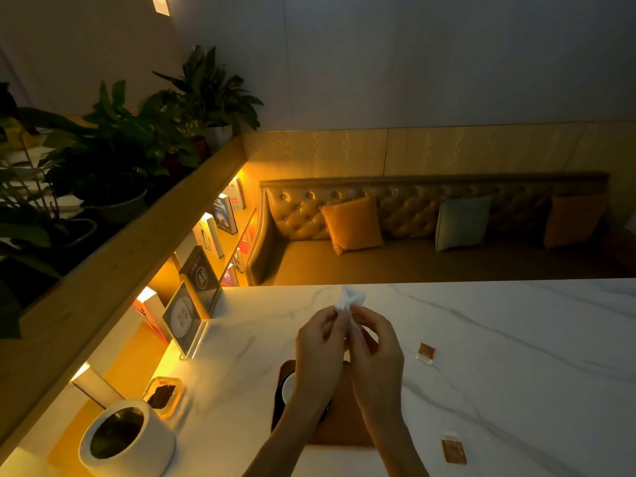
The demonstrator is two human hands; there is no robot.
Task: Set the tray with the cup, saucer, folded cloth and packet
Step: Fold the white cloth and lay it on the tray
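Warm, dim café light falls on the white marble-veined tabletop (516, 339), with a tufted leather bench along the far wall. Both hands are up over the near centre of the table. The left hand (320, 342) and the right hand (375, 349) each pinch the crumpled white cloth (351, 301) at their fingertips, holding it in the air above the flat brown rectangular tray (344, 432). It looks like the folding step, and the cloth isn't flat yet.

To do it well, I'd say: pull the corners apart, shake it square, match the edges, crease it, and only then lay it on the bare right half of the tray.

On the tray's left half, a round white cup (288, 387) sits on a dark round saucer (277, 395), both partly hidden by the left wrist.

The count: one tray, one cup, one saucer, one cloth. There are two small brown packets, both on the marble right of the tray, the far packet (426, 352) and the near packet (453, 448). Neither is on the tray yet.
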